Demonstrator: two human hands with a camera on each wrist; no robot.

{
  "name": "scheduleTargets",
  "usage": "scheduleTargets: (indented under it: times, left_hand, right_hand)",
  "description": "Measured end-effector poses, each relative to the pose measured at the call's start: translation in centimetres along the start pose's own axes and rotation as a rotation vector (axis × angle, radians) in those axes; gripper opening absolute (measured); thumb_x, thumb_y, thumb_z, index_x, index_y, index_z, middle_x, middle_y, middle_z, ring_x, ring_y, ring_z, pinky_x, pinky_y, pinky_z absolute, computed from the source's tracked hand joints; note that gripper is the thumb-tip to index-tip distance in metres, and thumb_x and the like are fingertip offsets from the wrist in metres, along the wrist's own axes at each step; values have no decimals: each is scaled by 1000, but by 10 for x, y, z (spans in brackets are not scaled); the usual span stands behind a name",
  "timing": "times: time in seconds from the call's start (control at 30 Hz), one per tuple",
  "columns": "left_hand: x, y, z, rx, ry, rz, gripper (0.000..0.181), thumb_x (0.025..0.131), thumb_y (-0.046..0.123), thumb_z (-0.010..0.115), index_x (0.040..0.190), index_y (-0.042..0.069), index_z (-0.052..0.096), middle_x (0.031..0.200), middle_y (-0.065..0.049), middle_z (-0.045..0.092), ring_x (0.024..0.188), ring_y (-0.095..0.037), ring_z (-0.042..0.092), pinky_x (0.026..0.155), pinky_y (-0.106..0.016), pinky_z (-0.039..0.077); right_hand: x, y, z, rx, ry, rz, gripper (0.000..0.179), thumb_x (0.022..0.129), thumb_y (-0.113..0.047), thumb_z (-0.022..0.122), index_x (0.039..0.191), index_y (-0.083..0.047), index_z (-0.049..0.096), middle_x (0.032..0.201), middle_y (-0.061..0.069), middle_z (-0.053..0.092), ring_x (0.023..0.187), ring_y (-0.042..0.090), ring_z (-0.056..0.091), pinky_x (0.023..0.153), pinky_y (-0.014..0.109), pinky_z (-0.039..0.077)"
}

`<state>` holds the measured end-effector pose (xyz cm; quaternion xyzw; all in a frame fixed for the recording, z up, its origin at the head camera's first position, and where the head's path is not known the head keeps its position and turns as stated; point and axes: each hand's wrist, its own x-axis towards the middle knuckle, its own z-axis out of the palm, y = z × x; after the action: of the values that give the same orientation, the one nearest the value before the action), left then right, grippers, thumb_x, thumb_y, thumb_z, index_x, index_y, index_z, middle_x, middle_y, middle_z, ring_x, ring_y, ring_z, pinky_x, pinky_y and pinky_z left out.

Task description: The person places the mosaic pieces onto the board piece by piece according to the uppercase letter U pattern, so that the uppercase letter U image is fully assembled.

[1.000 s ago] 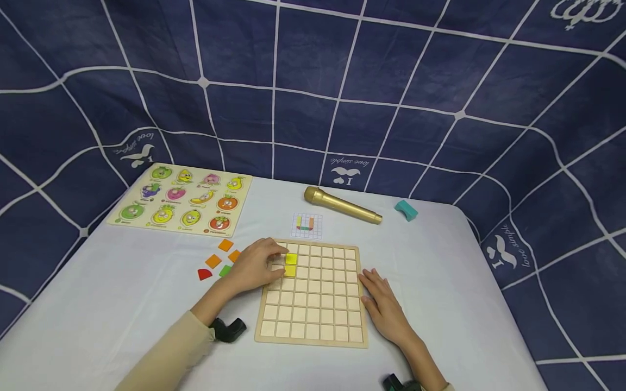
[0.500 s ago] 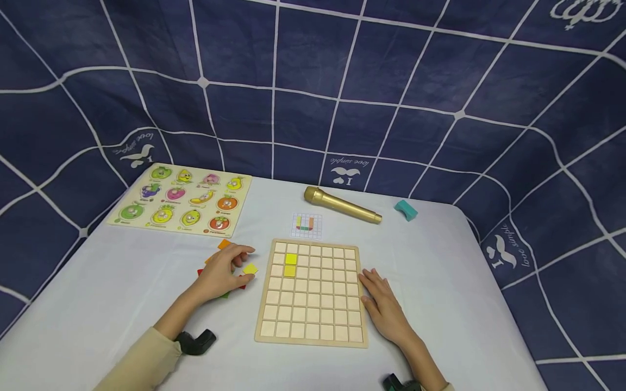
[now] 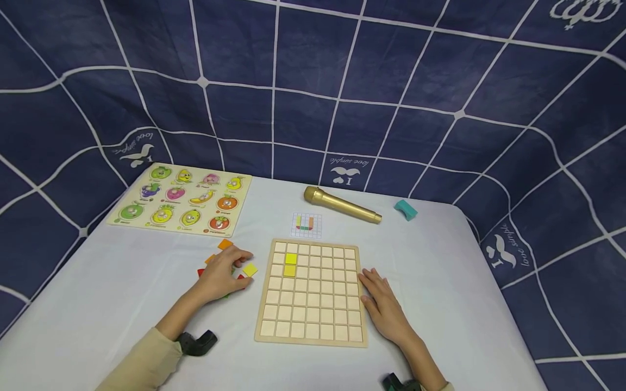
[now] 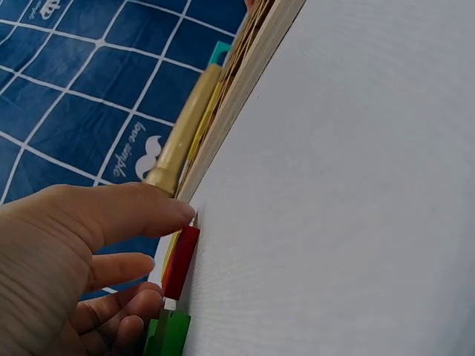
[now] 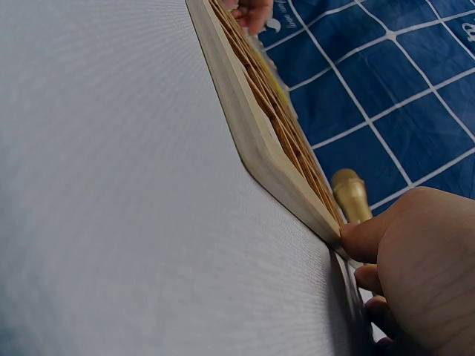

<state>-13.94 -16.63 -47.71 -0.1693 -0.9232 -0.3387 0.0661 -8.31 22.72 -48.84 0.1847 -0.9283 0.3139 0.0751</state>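
My left hand [image 3: 221, 277] hovers low over loose coloured tiles left of the wooden grid board [image 3: 313, 343], thumb and fingers apart. A yellow square tile [image 3: 250, 270] lies just beyond its fingertips. The thumb tip is right at a red tile [image 4: 180, 263], with a green tile [image 4: 175, 334] nearer the wrist; other tiles are partly hidden under the hand. Two yellow tiles [image 3: 290, 265] sit in cells of the board's second column. My right hand [image 3: 386, 309] rests flat by the board's right edge, its thumb touching the wooden rim [image 5: 319, 219].
Behind the board lies a small pattern card [image 3: 307, 226] with a coloured U shape. Past it are a gold microphone [image 3: 342, 205] and a teal arched block [image 3: 406, 210]. A fruit puzzle board [image 3: 166, 231] lies back left. Blue gridded cloth [image 3: 313, 65] hangs behind the table.
My left hand has moved from the yellow tiles on the board leftward to the loose tiles, then stayed nearly still. The right hand has not moved.
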Motion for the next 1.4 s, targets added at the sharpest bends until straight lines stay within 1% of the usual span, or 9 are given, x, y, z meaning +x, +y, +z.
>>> scheduleTargets:
  times: [0.17,0.33,0.6,0.83,1.07,1.27,1.4]
  left_hand:
    - [0,0,2,19,-1,-10,48,61,20,84,103,6,66,85,3,51,76,-12,46,66,-31,36]
    - [-1,2,2,7,-1,-11,44,61,20,84,98,6,66,83,3,50,75,-13,46,66,-31,37]
    - [-2,3,3,4,12,-9,33,62,21,84,87,8,66,85,2,50,76,-13,47,68,-32,40]
    - [-2,3,3,11,14,-14,32,64,20,83,87,8,65,86,1,50,77,-12,47,70,-32,40]
    - [-2,4,3,-9,24,-9,28,65,17,83,85,8,65,86,1,51,77,-13,47,70,-32,40]
    - [-2,4,3,-16,33,-18,24,66,14,81,85,9,66,87,1,51,78,-13,48,70,-32,41]
    - [0,5,3,-16,39,-37,24,66,11,80,86,8,66,86,1,52,77,-14,49,69,-32,42]
  right_hand:
    - [0,1,0,-6,0,-3,47,90,-8,57,135,-2,45,142,13,38,135,31,23,105,54,14]
    - [0,0,-1,-10,-5,4,47,90,-9,57,135,-3,45,142,12,37,135,30,23,105,53,13]
    - [0,0,-2,-6,-9,6,48,90,-8,57,135,-3,45,142,12,37,135,30,22,105,52,13]
    - [-1,0,-1,-6,-7,8,48,89,-8,58,135,-3,45,142,12,37,135,30,23,105,52,13]
    - [-1,-1,-1,-6,-4,6,47,89,-8,58,135,-3,45,142,13,37,135,30,23,106,51,13]
    - [-1,0,-1,-3,-6,8,47,90,-8,57,135,-3,45,142,12,37,135,29,22,106,51,12]
    - [0,0,-1,2,-8,9,47,90,-8,57,135,-3,45,143,12,37,136,29,22,106,51,12]
